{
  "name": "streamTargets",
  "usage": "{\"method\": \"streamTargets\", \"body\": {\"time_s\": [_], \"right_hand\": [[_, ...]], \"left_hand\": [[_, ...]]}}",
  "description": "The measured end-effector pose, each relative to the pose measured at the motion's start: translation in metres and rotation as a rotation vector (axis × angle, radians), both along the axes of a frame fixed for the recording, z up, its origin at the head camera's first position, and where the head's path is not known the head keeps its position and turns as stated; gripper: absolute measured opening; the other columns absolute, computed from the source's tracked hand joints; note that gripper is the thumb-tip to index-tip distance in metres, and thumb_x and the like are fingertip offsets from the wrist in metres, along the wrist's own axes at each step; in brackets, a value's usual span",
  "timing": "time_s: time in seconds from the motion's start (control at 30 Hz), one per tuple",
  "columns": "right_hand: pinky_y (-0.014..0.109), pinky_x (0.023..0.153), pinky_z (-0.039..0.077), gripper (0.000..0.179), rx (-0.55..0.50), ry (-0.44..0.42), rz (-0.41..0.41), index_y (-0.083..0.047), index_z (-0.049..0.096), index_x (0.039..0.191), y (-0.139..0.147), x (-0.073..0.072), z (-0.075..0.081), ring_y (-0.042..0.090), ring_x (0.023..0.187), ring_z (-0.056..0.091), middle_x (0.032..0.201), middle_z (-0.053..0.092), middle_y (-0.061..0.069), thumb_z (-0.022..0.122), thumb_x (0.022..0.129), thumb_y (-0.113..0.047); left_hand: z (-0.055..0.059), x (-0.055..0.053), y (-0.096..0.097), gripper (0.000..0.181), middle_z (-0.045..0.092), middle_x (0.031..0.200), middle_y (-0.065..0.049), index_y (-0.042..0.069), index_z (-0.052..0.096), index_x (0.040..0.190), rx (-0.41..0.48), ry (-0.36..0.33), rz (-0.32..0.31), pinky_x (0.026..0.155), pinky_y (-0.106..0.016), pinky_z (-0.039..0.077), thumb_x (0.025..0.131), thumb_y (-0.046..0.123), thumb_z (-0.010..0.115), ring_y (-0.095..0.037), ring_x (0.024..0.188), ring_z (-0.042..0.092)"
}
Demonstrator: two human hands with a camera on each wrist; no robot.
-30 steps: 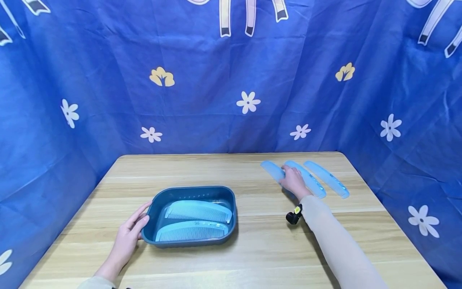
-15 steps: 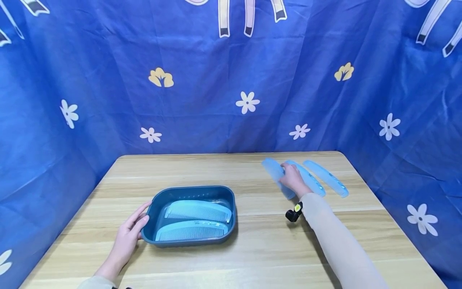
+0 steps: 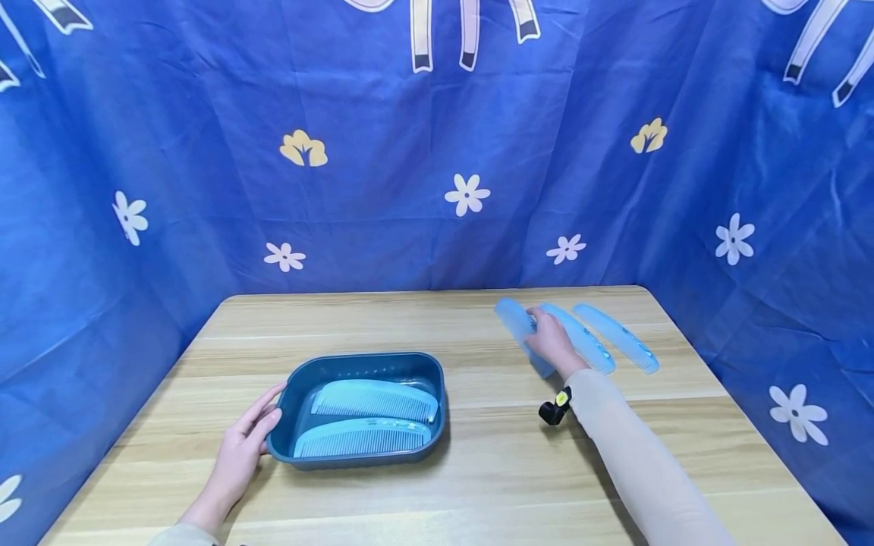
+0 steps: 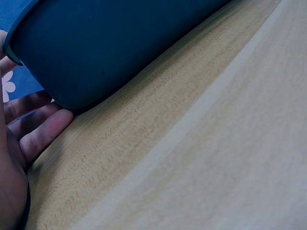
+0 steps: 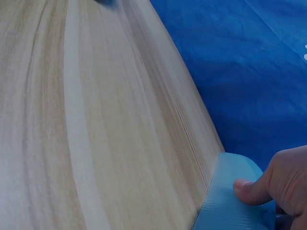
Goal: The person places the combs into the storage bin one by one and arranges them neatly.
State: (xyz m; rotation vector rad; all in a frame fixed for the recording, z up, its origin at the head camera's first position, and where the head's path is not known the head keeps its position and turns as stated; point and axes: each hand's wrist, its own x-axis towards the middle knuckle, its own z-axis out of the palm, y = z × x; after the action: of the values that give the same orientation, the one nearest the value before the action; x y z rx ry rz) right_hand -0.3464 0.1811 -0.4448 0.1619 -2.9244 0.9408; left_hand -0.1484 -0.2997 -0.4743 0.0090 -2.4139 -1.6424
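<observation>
In the head view my left hand (image 3: pixel 237 449) holds the left end of a dark blue plastic basin (image 3: pixel 437 447); the left wrist view shows fingertips (image 4: pixel 56 123) against its lower outer wall. Two light blue combs lie inside, a rear comb (image 3: pixel 377 396) and a front comb (image 3: pixel 363 437), teeth toward me. At the back right, my right hand (image 3: pixel 554 343) pinches another light blue comb (image 3: pixel 514 318), its lower part partly covered by the hand. The right wrist view has the thumb (image 5: pixel 250 191) pressed on that comb's face (image 5: pixel 225 211).
Two more light blue combs, a middle comb (image 3: pixel 580 340) and an outer comb (image 3: pixel 617 339), lie slanted to the right of my right hand. The wooden table (image 3: pixel 478 470) ends at a blue patterned curtain (image 3: pixel 382 227) behind and at both sides.
The comb at my right hand has turned slightly steeper, and the hand has shifted a little to the left. My left hand and the basin stay put.
</observation>
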Motion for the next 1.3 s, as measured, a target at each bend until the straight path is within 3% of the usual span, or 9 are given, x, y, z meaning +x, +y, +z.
{"method": "streamTargets", "body": {"time_s": [0.23, 0.67, 1.07, 1.3], "right_hand": [[0.050, 0.089, 0.044, 0.056, -0.026, 0.022, -0.017, -0.003, 0.045, 0.134, -0.003, 0.002, 0.000, 0.039, 0.111, 0.049, 0.123, 0.051, 0.023, 0.067, 0.083, -0.005], [0.051, 0.090, 0.043, 0.058, -0.081, 0.026, -0.039, -0.003, 0.044, 0.135, -0.009, 0.009, 0.006, 0.039, 0.111, 0.048, 0.125, 0.049, 0.025, 0.068, 0.082, -0.006], [0.049, 0.087, 0.046, 0.059, -0.125, 0.066, -0.014, -0.005, 0.045, 0.136, -0.018, 0.016, 0.012, 0.038, 0.108, 0.051, 0.123, 0.052, 0.024, 0.069, 0.082, -0.006], [0.048, 0.085, 0.047, 0.059, -0.155, 0.089, 0.002, -0.006, 0.045, 0.135, -0.023, 0.019, 0.015, 0.037, 0.107, 0.052, 0.124, 0.052, 0.022, 0.069, 0.081, -0.006]], "left_hand": [[-0.001, 0.000, 0.000, 0.044, 0.052, 0.113, 0.006, 0.017, 0.041, 0.142, 0.020, 0.006, 0.004, 0.063, -0.030, 0.055, 0.099, 0.025, 0.045, -0.003, 0.093, 0.056], [-0.001, 0.000, 0.000, 0.044, 0.053, 0.112, 0.006, 0.017, 0.041, 0.142, 0.028, 0.005, 0.004, 0.062, -0.030, 0.055, 0.099, 0.025, 0.045, -0.004, 0.092, 0.057], [-0.001, 0.000, 0.000, 0.044, 0.050, 0.116, 0.001, 0.018, 0.040, 0.142, 0.014, 0.010, -0.001, 0.063, -0.032, 0.055, 0.100, 0.026, 0.044, -0.004, 0.095, 0.056], [-0.001, -0.001, 0.000, 0.044, 0.051, 0.114, 0.004, 0.017, 0.040, 0.142, 0.020, 0.008, 0.001, 0.062, -0.031, 0.055, 0.100, 0.025, 0.045, -0.004, 0.092, 0.057]]}}
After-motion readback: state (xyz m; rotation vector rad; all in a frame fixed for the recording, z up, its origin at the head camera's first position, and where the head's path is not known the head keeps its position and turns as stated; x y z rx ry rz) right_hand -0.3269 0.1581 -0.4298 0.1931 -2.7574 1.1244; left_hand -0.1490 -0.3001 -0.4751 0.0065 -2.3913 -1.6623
